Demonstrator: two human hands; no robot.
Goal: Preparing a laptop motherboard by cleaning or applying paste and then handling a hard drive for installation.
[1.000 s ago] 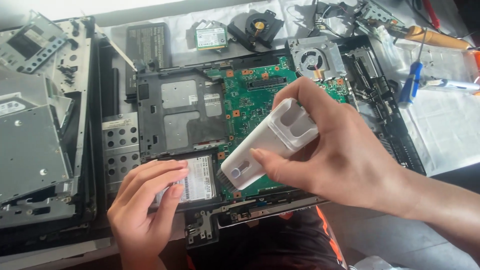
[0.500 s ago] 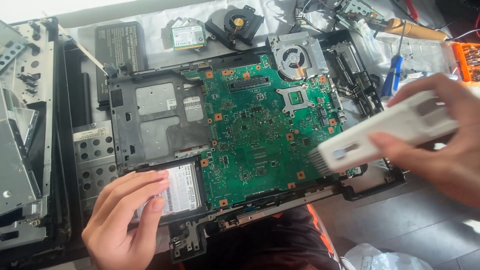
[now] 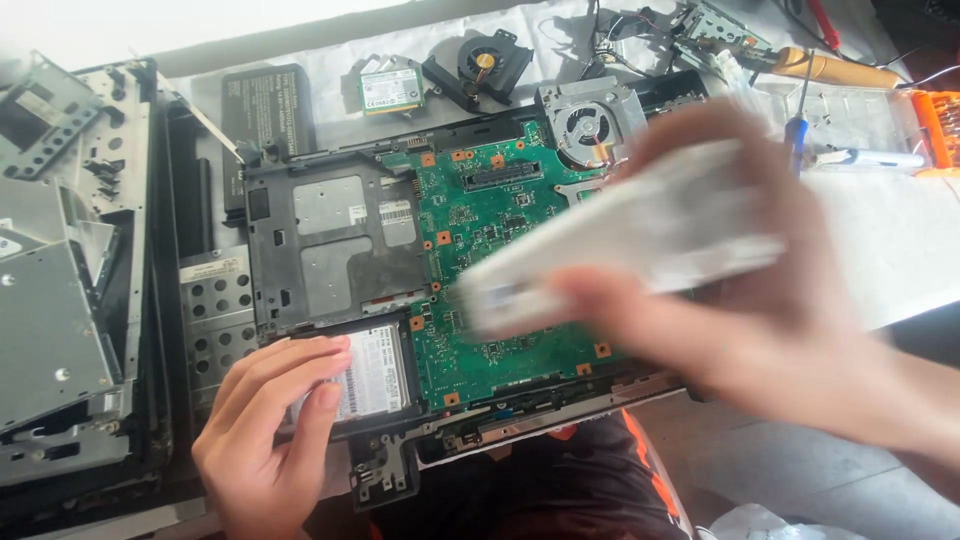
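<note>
An opened laptop base with a green circuit board (image 3: 500, 230) lies in front of me. My left hand (image 3: 265, 430) rests flat on the base's near left corner, fingers on a silver drive (image 3: 378, 380) set in its bay. My right hand (image 3: 760, 300), blurred by motion, grips a long white brush-like tool (image 3: 620, 250) and holds it over the right half of the board. The tool's near end points left, low above the board.
A grey cooling fan (image 3: 585, 125) sits at the board's far edge. Behind lie a loose black fan (image 3: 480, 65), a small green card (image 3: 390, 88) and a black battery (image 3: 268, 105). Metal chassis parts (image 3: 60, 300) stack at left. Screwdrivers (image 3: 800, 110) lie at right.
My right hand has swept the white tool from the right side back left over the board. My left hand has stayed on the drive. The view shifted slightly.
</note>
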